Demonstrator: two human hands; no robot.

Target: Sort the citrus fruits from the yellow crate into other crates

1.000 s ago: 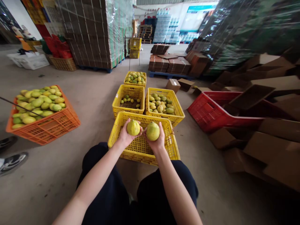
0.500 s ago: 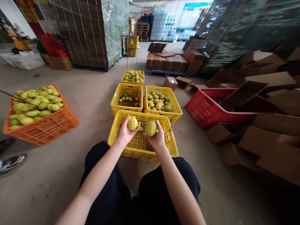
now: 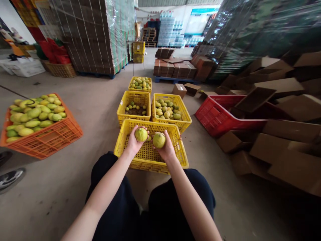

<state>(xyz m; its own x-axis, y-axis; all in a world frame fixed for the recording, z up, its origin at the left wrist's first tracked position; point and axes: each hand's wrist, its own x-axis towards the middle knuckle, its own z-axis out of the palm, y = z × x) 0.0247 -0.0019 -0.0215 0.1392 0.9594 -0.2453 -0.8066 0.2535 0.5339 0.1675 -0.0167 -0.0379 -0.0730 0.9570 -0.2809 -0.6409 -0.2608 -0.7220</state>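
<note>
Your left hand [image 3: 134, 143] is closed around the left fruit [image 3: 141, 134], your right hand [image 3: 168, 149] around the right fruit [image 3: 159, 140], both noted apart, between the left and right edges of the near yellow crate [image 3: 150, 166], long axes indeterminate.

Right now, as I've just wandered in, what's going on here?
Someone's left hand holds a yellow-green fruit, and their right hand holds another fruit, both over the nearest yellow crate. Three more yellow crates beyond it contain fruit. A heaped orange crate stands to the left, a red crate to the right.
</note>
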